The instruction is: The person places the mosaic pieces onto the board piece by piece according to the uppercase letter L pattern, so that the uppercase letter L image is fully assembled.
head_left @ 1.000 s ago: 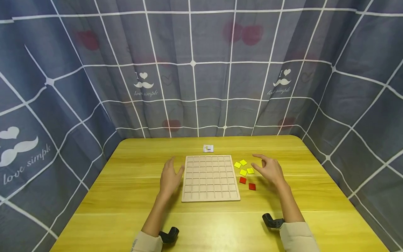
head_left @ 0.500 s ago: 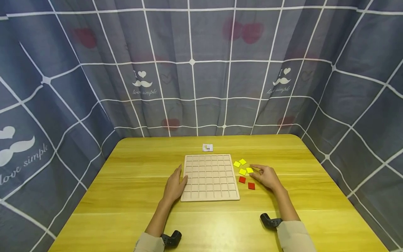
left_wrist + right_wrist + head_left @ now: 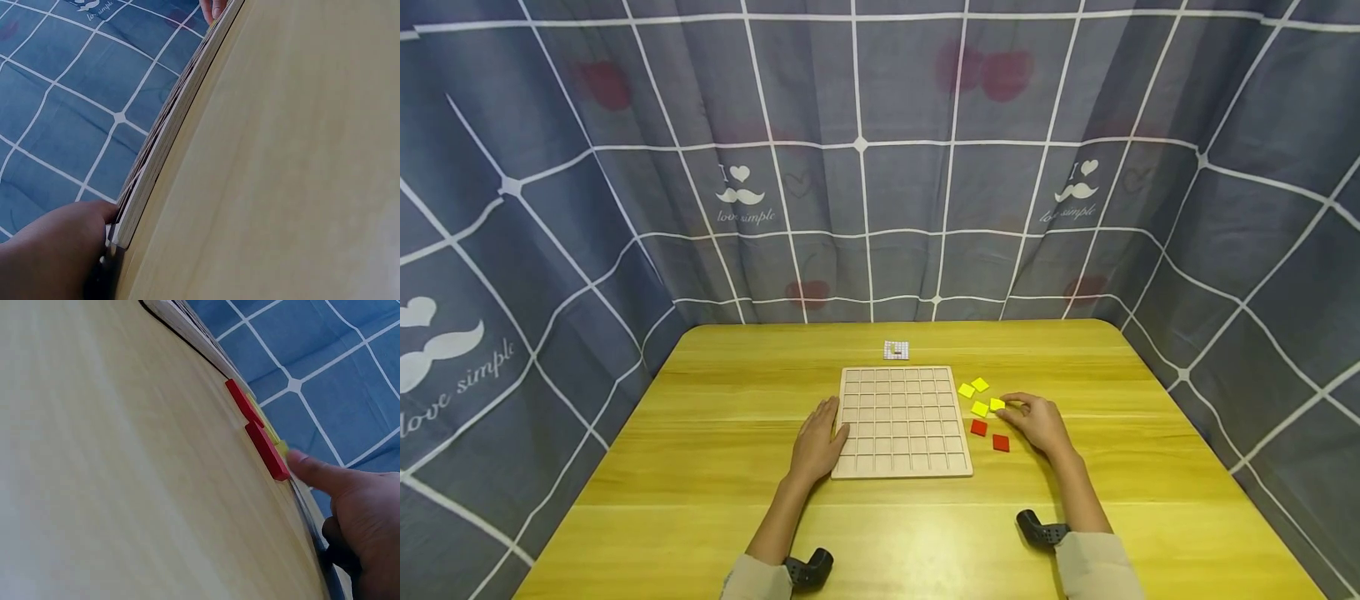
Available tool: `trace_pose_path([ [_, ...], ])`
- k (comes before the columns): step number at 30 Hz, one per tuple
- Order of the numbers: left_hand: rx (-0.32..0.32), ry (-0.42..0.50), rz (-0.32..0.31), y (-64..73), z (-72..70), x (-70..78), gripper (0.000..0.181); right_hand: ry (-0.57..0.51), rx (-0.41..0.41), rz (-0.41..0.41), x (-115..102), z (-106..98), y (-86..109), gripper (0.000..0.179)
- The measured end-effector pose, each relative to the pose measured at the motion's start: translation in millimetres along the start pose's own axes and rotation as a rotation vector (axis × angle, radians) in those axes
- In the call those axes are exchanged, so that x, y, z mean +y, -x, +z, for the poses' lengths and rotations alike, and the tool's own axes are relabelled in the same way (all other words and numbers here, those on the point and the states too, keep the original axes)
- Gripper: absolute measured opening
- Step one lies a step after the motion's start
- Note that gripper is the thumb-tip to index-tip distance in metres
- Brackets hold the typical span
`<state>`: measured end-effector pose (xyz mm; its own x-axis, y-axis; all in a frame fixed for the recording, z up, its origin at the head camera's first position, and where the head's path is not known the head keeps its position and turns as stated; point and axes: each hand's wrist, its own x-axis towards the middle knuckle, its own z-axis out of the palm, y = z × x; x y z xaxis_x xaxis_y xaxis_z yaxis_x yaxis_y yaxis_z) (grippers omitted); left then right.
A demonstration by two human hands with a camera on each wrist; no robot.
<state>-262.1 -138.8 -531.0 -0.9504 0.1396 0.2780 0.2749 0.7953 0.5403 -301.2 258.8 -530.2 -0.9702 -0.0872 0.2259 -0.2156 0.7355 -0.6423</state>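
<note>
Here, in the head view, my left hand [image 3: 816, 443] is lying relaxed along the left edge of the board [image 3: 902, 427], fingers straight, thumb resting on top. My right hand [image 3: 1039, 423] is pinching a yellow tile [image 3: 996, 405] on the counter [image 3: 700, 467], right of the board; three other yellow tiles [image 3: 980, 409] and two red tiles [image 3: 1001, 443] are lying near it. In the left wrist view, my thumb is touching the board's edge. In the right wrist view, my thumb is meeting the yellow tile.
</note>
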Motion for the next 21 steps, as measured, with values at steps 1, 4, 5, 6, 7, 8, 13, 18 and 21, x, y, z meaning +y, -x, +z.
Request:
trace_pose_path([
  [1, 0.001, -0.001, -0.001, 0.2, 0.1, -0.3, 0.057, -0.014, 0.007, 0.0, -2.0, 0.1, 0.3, 0.039],
  [4, 0.002, -0.004, -0.002, 0.2, 0.3, -0.8, 0.056, -0.063, 0.03, -0.013, -12.0, 1.5, 0.1, 0.037],
  [5, 0.003, -0.003, -0.002, 0.0, 0.2, -0.8, 0.056, -0.075, 0.032, -0.023, -16.6, 2.7, -0.1, 0.038],
  [6, 0.003, -0.004, -0.002, -0.1, 0.3, -1.0, 0.056, -0.084, 0.033, -0.034, -21.6, 4.8, -0.5, 0.038],
  [7, 0.001, -0.004, -0.002, -0.3, -0.1, -1.1, 0.056, -0.096, 0.034, -0.046, -27.2, 7.8, -1.1, 0.037],
  [8, 0.0, -0.005, -0.002, -0.5, -0.6, -1.0, 0.056, -0.108, 0.033, -0.061, -33.0, 11.5, -1.7, 0.037],
  [13, -0.004, -0.004, -0.009, -0.7, -1.5, -1.4, 0.056, -0.127, -0.011, -0.14, -62.4, 37.7, -5.6, 0.033],
  [18, -0.012, -0.014, -0.011, -0.6, -0.3, -2.7, 0.056, -0.111, -0.048, -0.189, -89.8, 61.4, -16.8, 0.031],
  [21, -0.01, -0.02, -0.007, -0.7, 0.6, -3.6, 0.056, -0.081, -0.049, -0.201, -104.4, 73.4, -28.2, 0.031],
])
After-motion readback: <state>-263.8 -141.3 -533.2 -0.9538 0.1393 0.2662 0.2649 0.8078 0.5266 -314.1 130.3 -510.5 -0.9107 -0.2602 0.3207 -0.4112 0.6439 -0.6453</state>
